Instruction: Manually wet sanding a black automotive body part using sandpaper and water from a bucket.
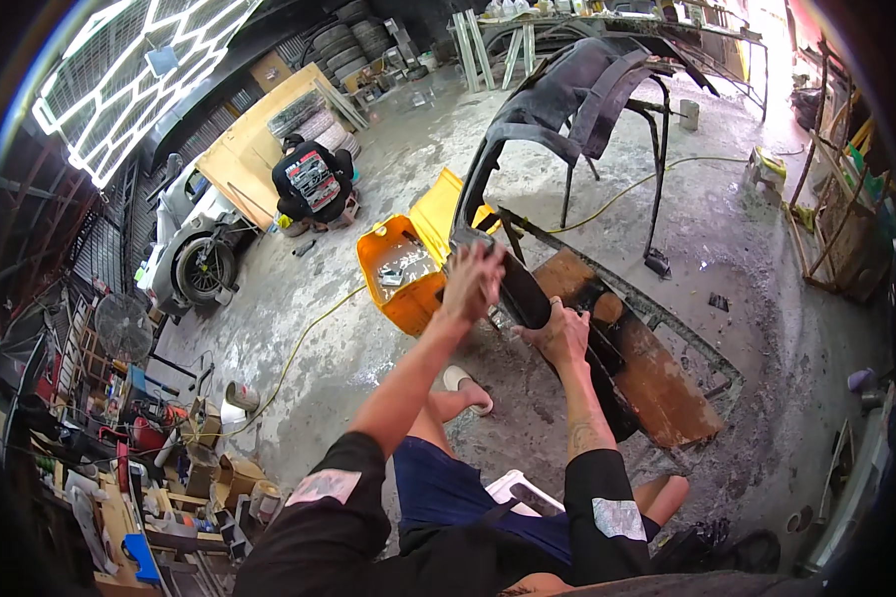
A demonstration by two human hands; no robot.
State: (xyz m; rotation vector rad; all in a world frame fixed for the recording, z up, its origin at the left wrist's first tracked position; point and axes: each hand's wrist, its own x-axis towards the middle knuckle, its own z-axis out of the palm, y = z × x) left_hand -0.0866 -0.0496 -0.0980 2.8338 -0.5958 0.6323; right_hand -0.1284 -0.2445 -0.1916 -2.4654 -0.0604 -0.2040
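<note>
Extending from the centre to the upper right of the frame, a black car bumper meets both hands. The left hand lies over it, fingers extended; whether anything is held beneath cannot be told. The right hand, lower and rightward, grasps its edge. An open yellow bin stands left of centre; a brown board lies at lower right.

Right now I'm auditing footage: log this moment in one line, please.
left hand: on dark panel | right hand: on same panel | yellow bin: open | co-worker: back turned
</note>
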